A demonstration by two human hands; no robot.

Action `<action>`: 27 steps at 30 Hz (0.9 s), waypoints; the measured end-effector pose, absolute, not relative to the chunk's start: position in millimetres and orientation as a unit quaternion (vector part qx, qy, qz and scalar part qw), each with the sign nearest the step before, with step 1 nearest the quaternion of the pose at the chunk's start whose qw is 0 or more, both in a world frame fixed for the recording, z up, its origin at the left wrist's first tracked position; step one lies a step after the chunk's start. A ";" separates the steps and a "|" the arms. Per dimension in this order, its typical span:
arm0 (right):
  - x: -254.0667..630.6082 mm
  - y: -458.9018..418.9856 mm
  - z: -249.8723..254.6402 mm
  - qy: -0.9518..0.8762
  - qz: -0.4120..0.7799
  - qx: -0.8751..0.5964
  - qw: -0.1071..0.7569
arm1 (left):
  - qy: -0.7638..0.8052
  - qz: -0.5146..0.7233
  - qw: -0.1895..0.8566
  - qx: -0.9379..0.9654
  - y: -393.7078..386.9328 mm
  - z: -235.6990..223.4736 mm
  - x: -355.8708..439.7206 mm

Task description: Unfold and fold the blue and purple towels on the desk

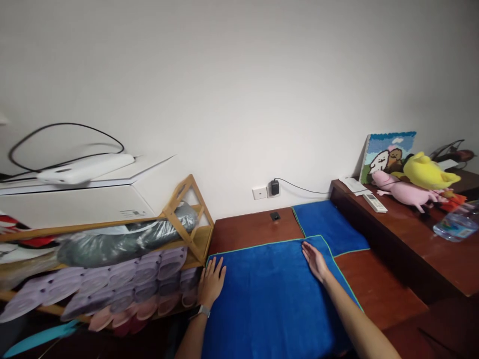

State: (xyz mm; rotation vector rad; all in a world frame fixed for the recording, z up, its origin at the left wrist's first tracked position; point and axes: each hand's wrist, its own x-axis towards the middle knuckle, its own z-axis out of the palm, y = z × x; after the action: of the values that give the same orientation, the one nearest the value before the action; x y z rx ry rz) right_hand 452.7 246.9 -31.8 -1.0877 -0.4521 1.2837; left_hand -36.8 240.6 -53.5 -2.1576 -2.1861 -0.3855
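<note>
A large blue cloth (pixel 269 294) with a pale green edge lies spread over a reddish-brown wooden surface (pixel 254 227). My left hand (pixel 211 281) rests at its far left corner, palm down, fingers stretched out, with a band on the wrist. Near the far right corner, my right hand (pixel 315 262) touches the cloth with its side, the fingers straight and the palm turned inward. Neither hand grips anything. Beyond the right corner a second blue cloth (pixel 329 224) lies flat, partly covered by the first.
Left stands a wooden rack (pixel 187 224) with lilac slippers (pixel 134 269) and a white box (pixel 75 204) on top. On the right, a raised wooden ledge (pixel 419 239) bears a remote control (pixel 374 203), plush toys (pixel 430 172) and a plastic bottle (pixel 454 227). A black plug (pixel 275 187) sits in the wall.
</note>
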 end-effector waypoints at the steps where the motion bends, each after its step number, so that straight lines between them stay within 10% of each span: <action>1: 448.6 241.9 -30.6 -0.198 0.555 -0.483 0.647 | -0.708 -0.124 0.023 -0.695 237.7 -49.3 -35.5; 10: 393.6 147.8 -38.7 -0.591 0.387 -0.530 0.468 | -0.624 -0.142 -0.020 -0.768 147.2 -49.2 36.9; 27: 384.4 140.9 -55.6 -0.661 0.308 -0.564 0.387 | -0.640 -0.102 -0.049 -0.760 145.0 -67.2 42.8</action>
State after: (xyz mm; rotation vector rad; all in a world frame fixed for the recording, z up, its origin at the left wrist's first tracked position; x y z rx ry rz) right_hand 384.4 140.9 -55.6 -1.4361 -1.6829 0.7850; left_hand 42.8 145.0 -67.2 -2.4639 -2.0769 -0.3295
